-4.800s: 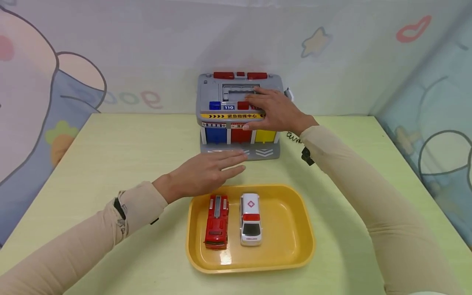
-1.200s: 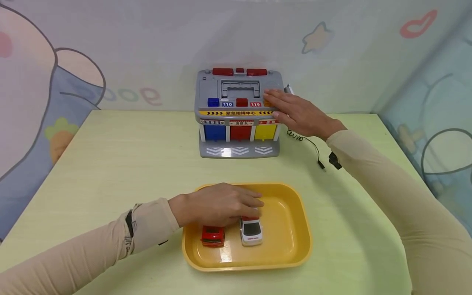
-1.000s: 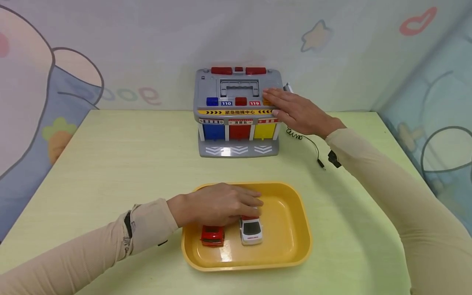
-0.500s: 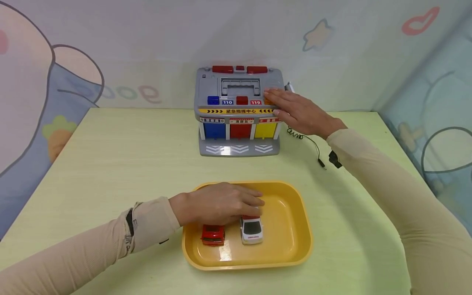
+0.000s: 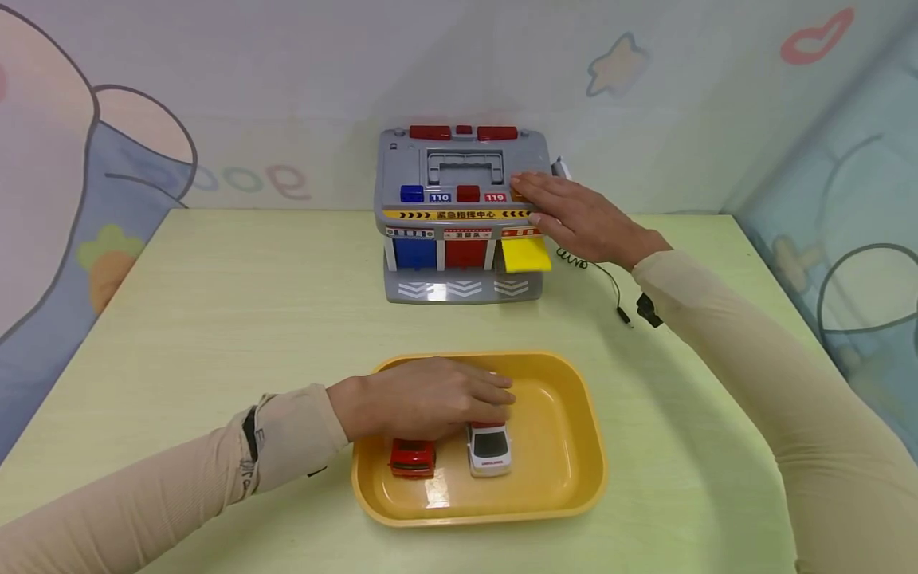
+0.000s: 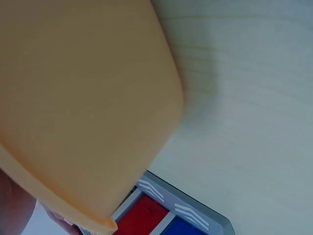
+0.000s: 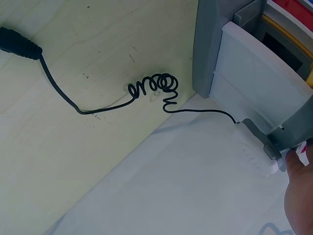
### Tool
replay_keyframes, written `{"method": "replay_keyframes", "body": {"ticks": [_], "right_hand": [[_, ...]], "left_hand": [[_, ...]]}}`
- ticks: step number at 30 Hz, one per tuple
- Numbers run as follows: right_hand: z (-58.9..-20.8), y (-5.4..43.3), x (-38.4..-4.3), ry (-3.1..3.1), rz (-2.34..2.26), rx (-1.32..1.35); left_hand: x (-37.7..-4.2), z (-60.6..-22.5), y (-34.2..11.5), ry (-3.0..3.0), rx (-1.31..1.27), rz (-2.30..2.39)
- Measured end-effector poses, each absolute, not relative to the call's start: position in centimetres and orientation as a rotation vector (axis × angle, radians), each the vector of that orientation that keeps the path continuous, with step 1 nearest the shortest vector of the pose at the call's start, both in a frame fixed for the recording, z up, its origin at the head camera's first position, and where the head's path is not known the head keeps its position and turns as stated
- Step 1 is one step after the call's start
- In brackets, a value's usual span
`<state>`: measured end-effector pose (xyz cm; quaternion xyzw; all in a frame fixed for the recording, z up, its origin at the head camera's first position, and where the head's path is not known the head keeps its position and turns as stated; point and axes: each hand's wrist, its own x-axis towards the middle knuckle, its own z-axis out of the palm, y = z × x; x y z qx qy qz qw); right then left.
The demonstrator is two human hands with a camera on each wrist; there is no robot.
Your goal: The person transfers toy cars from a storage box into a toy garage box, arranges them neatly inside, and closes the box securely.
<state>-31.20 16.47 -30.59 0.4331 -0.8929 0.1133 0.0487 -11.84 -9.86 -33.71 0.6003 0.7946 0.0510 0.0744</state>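
Observation:
A white toy ambulance (image 5: pixel 490 456) with a red stripe lies in the yellow tray (image 5: pixel 591 486). Over its rear half is my left hand (image 5: pixel 430 395), fingers bent across it and thumb hidden. My right hand (image 5: pixel 588 219) rests with outstretched fingers on the right front of the grey toy garage's roof (image 5: pixel 402 171), its fingertips over an orange button (image 5: pixel 516 195). Below it, the yellow door (image 5: pixel 526 255) is swung up and out. The blue door (image 5: pixel 415 253) and red door (image 5: pixel 464 253) hang closed.
A red toy fire engine (image 5: pixel 413 458) sits in the tray left of the ambulance, partly under my left hand. Right of the garage, a coiled black cord (image 7: pixel 156 82) with a plug (image 7: pixel 19 44) lies on the table. A printed backdrop (image 5: pixel 323 72) stands behind.
The yellow door has just swung up. Earlier, my left hand came down from in front of the garage onto the ambulance, and my right hand shifted rightward along the roof.

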Motion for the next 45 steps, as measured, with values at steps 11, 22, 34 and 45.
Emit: {"method": "replay_keyframes", "body": {"ticks": [11,22,34,45], "right_hand": [[-30.7,16.2,-30.9,-2.759,0.361,1.277],[-30.6,15.9,-30.9,-2.736,0.356,1.293],[-30.7,15.9,-30.7,-2.742,0.369,1.265],[-30.8,15.9,-30.5,-2.758,0.379,1.233]], "left_hand": [[-11.7,-33.5,-9.7,2.391,1.801,0.088],[-11.4,-33.6,-9.6,2.396,2.093,-0.156],[-11.3,-34.1,-9.0,2.395,2.221,-0.355],[-11.2,-34.4,-8.4,2.379,2.324,-0.356]]}}
